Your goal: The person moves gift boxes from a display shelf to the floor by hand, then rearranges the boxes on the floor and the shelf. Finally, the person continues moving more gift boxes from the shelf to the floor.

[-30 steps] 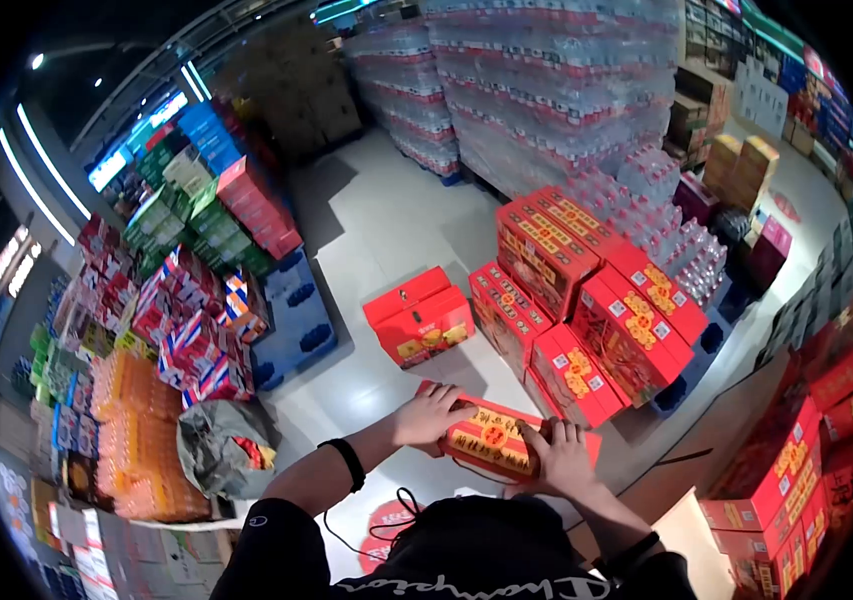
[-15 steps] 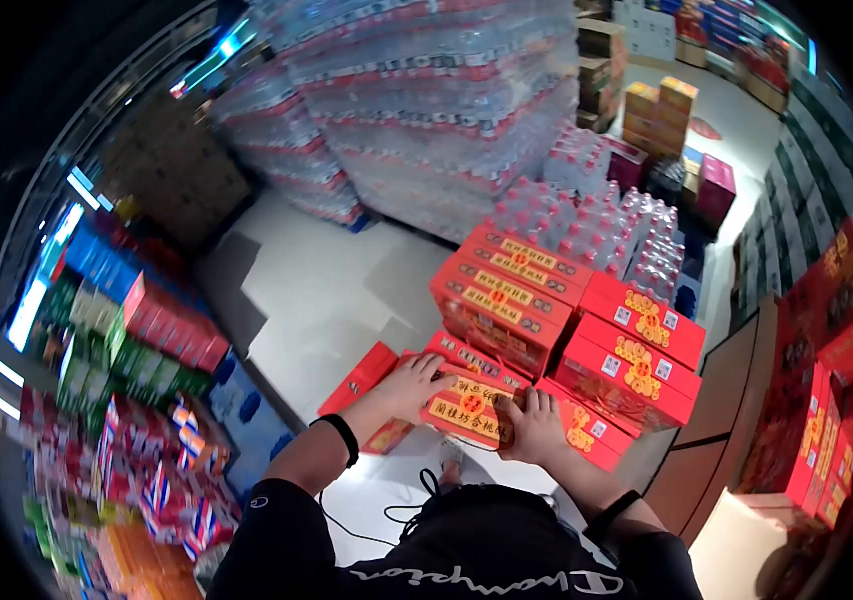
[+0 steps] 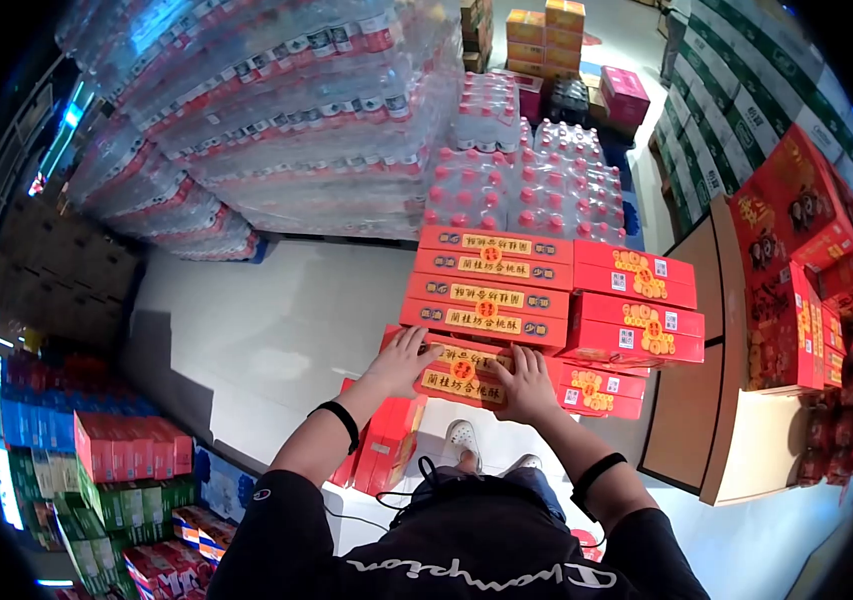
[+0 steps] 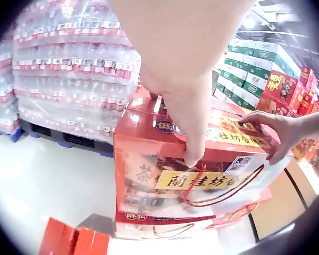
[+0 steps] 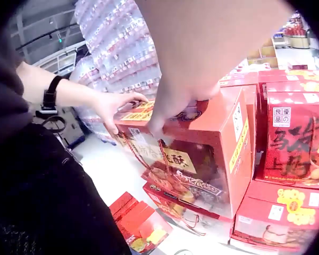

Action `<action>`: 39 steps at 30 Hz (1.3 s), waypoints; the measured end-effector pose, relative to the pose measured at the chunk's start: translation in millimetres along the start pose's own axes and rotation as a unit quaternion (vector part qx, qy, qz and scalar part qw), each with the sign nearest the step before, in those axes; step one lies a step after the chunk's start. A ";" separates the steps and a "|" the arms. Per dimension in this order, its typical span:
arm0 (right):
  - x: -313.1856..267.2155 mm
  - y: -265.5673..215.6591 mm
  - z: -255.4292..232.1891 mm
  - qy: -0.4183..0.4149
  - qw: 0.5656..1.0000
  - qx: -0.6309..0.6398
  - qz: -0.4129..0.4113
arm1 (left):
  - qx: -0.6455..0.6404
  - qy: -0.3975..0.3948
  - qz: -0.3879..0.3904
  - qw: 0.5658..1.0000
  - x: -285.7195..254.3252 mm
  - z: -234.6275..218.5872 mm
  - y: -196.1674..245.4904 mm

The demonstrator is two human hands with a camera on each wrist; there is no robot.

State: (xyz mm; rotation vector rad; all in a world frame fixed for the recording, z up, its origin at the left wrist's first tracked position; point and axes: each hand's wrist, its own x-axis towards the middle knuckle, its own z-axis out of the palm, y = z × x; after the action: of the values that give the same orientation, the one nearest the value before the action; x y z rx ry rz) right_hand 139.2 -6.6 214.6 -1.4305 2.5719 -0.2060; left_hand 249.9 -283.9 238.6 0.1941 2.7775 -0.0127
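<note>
Both hands hold a red gift box [image 3: 461, 372] with yellow labels and a red cord handle, one at each end. My left hand [image 3: 401, 360] grips its left end, fingers on top and thumb [image 4: 194, 154] down the front face. My right hand [image 3: 526, 385] grips the right end the same way. The box [image 4: 191, 180] sits level on top of another red box [image 4: 149, 227], against the front of a stack of like boxes [image 3: 491, 290]. In the right wrist view, the box [image 5: 202, 154] shows a clear window with the cord hanging down.
Shrink-wrapped packs of bottled water [image 3: 276, 120] are piled high behind the stack. More red boxes [image 3: 636, 310] stand to the right, beside a wooden display stand [image 3: 706, 400]. Red boxes [image 3: 386, 440] lie on the floor by my feet. Coloured cartons [image 3: 126, 450] line the left.
The box has been lifted from low by the floor and carried forward up to the stack of red boxes. My view has swung right towards the stack. Both hands kept their hold.
</note>
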 end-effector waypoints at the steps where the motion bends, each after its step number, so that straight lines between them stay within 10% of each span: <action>1: 5.7 4.9 23.2 0.021 1.000 -0.010 0.007 | -0.004 0.011 -0.010 1.000 3.3 17.0 -3.7; 5: 10.3 4.1 37.4 0.016 0.998 0.011 0.056 | 0.046 0.072 -0.008 0.996 13.2 76.2 -12.5; 20: -55.6 20.5 33.6 -0.048 0.992 0.107 0.034 | -0.043 0.014 -0.104 0.994 14.6 62.6 21.1; 24: -114.7 49.6 20.3 -0.103 0.975 0.135 0.143 | -0.061 0.043 -0.084 0.994 22.8 48.1 54.1; 39: -557.1 211.3 -15.7 -0.061 0.917 0.110 0.378 | -0.067 0.040 0.176 0.981 166.8 -52.2 473.6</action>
State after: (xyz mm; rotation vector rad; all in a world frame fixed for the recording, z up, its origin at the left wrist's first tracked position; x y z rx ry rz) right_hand 248.6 578.7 239.9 -0.2988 2.6686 -0.2581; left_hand 141.6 209.2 236.6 0.6594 2.7694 0.2749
